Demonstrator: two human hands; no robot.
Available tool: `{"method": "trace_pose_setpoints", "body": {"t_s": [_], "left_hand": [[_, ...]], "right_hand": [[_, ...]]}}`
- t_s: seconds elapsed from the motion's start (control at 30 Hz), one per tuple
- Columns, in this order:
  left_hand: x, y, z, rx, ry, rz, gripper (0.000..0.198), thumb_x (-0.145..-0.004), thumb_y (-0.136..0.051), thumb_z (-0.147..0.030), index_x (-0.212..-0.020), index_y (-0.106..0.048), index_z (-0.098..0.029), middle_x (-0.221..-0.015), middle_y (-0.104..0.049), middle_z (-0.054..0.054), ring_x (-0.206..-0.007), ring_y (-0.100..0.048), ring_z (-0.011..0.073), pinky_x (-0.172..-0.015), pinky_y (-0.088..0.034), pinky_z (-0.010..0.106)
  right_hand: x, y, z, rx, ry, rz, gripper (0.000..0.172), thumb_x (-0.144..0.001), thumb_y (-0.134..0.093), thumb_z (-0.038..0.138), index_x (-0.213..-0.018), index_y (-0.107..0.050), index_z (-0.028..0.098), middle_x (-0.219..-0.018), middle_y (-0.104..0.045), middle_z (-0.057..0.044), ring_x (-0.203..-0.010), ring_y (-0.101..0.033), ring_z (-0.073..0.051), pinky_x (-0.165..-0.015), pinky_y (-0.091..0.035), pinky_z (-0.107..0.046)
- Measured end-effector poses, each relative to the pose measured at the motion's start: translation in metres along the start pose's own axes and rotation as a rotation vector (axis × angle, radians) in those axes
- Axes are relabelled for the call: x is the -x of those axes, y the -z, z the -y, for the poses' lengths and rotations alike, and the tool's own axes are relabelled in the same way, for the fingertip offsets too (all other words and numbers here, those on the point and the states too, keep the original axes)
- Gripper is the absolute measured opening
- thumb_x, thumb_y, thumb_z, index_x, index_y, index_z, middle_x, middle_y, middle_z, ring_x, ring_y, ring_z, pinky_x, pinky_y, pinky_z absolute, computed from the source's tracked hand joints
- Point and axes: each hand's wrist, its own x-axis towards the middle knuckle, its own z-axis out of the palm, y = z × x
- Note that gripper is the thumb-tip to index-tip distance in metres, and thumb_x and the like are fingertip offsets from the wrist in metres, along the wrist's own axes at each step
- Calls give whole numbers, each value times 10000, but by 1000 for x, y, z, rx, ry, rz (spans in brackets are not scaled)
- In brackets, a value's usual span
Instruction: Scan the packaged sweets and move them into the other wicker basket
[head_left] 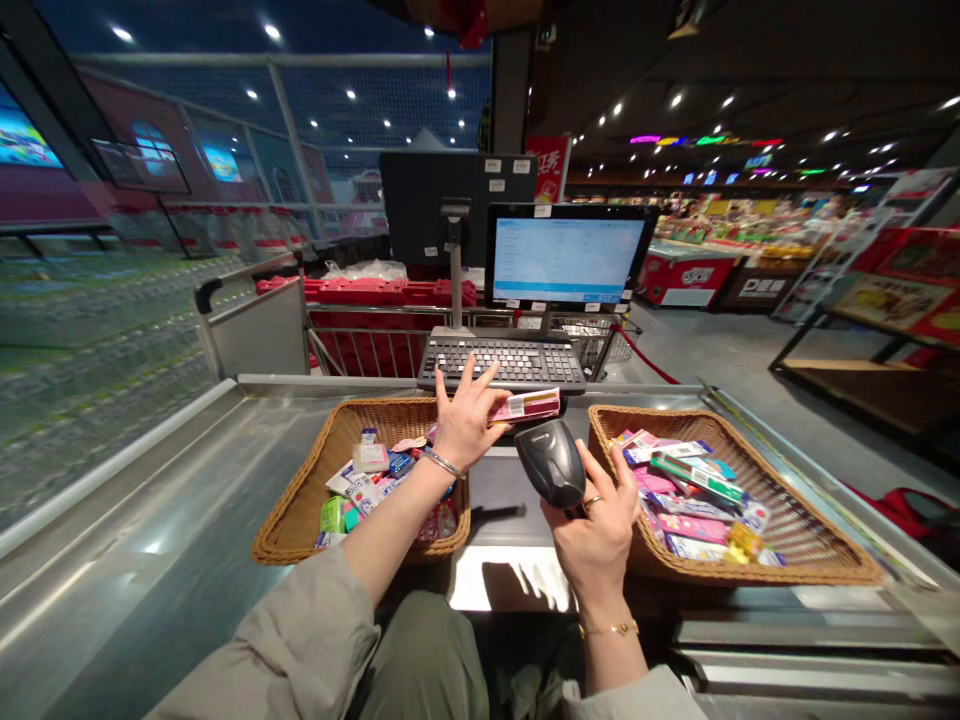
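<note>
My left hand (466, 425) reaches over the front of the black keyboard (502, 362), with fingers spread above the keys and a pink and dark red packet (534, 404) pinched by the thumb side. The fingers of my right hand (596, 525) wrap round the handle of a black barcode scanner (551, 462), whose head lies just below the packet. Under my left forearm is a wicker basket (296, 500) of small packets. Another wicker basket (817, 520), also holding small packets, stands right of my right hand.
Behind the keyboard stands a lit monitor (570, 258), with a dark display (416, 205) to its left. A metal cart (367, 335) is beyond the counter (172, 520). Shelves (885, 310) stand at the right.
</note>
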Motion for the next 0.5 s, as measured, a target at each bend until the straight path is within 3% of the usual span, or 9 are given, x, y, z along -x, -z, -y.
{"method": "trace_pose_setpoints", "body": {"t_s": [0.5], "left_hand": [[-5, -3, -5, 41, -11, -30, 386, -738, -779, -334, -1096, -656, -257, -1481, -494, 73, -1477, -240, 346, -1171, 18, 698]], "right_hand": [[-2, 5, -1, 11, -11, -9, 228, -818, -673, 320, -996, -698, 181, -1220, -682, -105, -1356, -428, -346, -1081, -349, -614]]}}
